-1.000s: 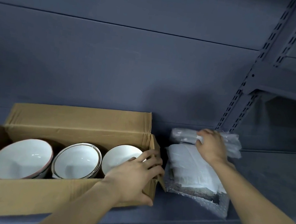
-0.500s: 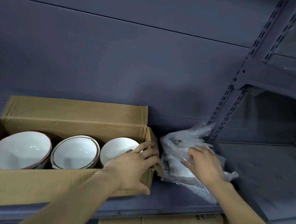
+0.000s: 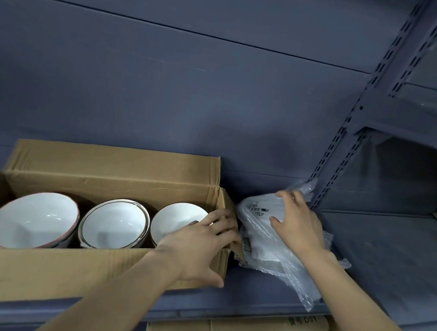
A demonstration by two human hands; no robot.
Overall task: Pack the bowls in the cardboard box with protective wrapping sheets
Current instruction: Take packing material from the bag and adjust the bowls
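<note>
Fetching wrap: the right hand (image 3: 298, 228) rests spread on the clear plastic pack of white wrapping sheets (image 3: 261, 228). The left hand (image 3: 199, 244) grips the brown cardboard box (image 3: 113, 175) corner beside 3 white ceramic bowls (image 3: 112, 223). Next, I judge, pull 1 sheet free.

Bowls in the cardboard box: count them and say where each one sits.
3, in a row inside the cardboard box: left bowl, middle bowl, right bowl partly under the left hand. More could be stacked underneath.
</note>
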